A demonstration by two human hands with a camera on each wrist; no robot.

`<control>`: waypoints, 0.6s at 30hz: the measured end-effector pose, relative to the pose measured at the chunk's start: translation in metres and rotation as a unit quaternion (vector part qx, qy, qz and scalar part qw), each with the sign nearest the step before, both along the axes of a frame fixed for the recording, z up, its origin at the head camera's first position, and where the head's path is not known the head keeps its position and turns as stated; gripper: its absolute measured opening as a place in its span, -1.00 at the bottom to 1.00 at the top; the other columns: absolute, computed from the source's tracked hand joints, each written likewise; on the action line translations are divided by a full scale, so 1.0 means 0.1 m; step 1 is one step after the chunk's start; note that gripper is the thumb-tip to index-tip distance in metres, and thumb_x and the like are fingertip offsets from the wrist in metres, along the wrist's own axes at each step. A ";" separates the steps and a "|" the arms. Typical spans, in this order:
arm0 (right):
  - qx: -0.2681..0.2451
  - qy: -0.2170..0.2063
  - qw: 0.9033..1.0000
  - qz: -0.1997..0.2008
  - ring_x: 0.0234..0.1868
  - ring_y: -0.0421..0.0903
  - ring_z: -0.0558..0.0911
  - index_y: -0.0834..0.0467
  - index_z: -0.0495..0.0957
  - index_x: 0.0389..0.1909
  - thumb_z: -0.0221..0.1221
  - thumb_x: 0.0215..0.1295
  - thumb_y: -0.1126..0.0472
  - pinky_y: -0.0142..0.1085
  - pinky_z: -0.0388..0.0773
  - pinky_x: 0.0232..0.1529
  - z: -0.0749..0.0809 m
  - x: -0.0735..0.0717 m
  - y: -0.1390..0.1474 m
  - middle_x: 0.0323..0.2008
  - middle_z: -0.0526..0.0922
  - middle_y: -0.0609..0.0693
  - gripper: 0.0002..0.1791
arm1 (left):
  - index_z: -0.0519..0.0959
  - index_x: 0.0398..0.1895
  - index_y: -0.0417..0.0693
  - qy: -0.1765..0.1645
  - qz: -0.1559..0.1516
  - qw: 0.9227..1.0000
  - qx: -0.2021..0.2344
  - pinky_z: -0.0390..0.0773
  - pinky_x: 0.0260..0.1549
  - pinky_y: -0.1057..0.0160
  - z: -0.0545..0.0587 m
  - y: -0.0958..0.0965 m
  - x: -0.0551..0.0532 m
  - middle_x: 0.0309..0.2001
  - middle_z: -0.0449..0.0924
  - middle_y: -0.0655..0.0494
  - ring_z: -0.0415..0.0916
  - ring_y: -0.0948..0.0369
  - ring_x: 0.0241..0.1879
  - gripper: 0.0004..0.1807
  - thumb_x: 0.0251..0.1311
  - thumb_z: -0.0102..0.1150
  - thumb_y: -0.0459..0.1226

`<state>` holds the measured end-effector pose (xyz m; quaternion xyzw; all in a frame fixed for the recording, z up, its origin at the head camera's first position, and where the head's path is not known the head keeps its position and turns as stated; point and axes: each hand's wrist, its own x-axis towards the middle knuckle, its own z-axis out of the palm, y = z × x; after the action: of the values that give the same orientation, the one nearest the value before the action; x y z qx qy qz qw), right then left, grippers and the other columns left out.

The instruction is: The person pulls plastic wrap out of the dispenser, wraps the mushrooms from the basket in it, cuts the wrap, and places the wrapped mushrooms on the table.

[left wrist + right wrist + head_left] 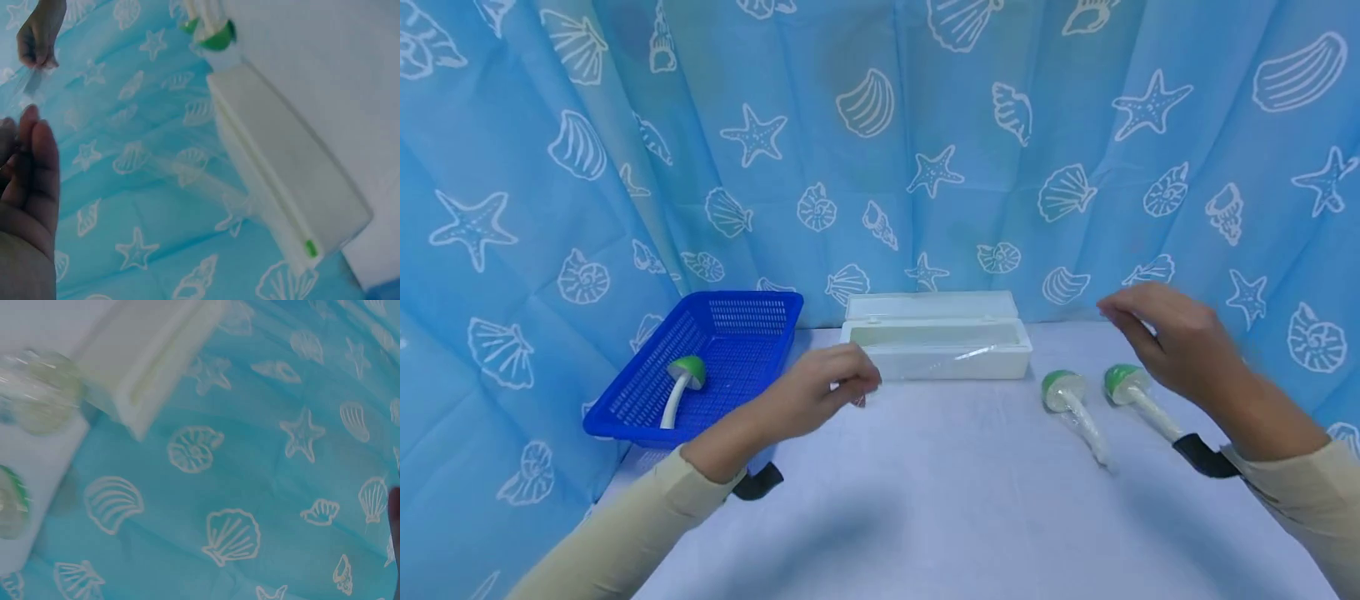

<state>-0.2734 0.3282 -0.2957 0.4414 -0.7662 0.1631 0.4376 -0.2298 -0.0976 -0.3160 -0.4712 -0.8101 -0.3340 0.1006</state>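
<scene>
A clear sheet of plastic film (206, 178) stretches between my two raised hands, showing as faint glints. My left hand (820, 387) pinches its left end in front of the long white box (940, 364). At the right, my right hand (1183, 346) pinches the other end, above two green-capped mushrooms. The left mushroom (1063, 390) looks shiny and wrapped in film; beside it lies the second mushroom (1123, 383), close below my right hand. The white box has its lid (931, 306) raised at the back. In the right wrist view only a finger edge (395, 515) shows.
A blue plastic basket (625, 427) stands at the left, with another green-capped mushroom (688, 372) leaning inside it. White cloth (955, 483) covers the table. Behind it hangs a blue curtain (880, 167) with white shell prints, close to the box and basket.
</scene>
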 end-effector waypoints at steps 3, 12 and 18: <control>0.017 -0.048 0.998 0.034 -0.36 -0.05 0.69 0.23 0.67 -0.36 -0.08 0.52 -0.04 -0.64 0.44 -0.12 -0.25 0.27 0.01 -0.39 0.70 -0.01 -0.50 | 0.56 -0.13 0.03 -0.059 0.007 0.996 -0.061 0.57 -0.24 0.40 -0.16 -0.06 0.20 -0.21 0.55 0.28 0.52 0.39 -0.24 -0.84 0.35 0.11 -0.41; 0.118 -0.365 0.921 0.069 -0.34 -0.37 0.56 -0.10 0.60 -0.26 0.28 0.11 0.42 -0.40 0.57 -0.32 -1.19 0.63 -0.11 -0.33 0.60 -0.37 -0.67 | 0.64 -0.20 0.04 -0.137 -0.012 0.968 -0.209 0.50 -0.25 0.51 -0.77 -0.19 0.43 -0.30 0.54 0.41 0.47 0.51 -0.29 -0.86 0.32 0.16 -0.39; 0.198 -0.555 0.807 0.026 -0.39 -0.38 0.49 -0.13 0.58 -0.38 0.19 0.26 0.29 -0.30 0.53 -0.33 -1.57 0.56 -0.23 -0.43 0.53 -0.38 -0.80 | 0.60 -0.34 0.10 -0.044 -0.014 0.954 -0.296 0.40 -0.39 0.57 -1.37 -0.10 0.48 -0.43 0.43 0.43 0.33 0.53 -0.45 -0.90 0.28 0.20 -0.32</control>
<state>-0.2175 0.3050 -0.4529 0.3725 -0.8823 0.2364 -0.1639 -0.1820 -0.1073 -0.4534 -0.4756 -0.8698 -0.1009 -0.0841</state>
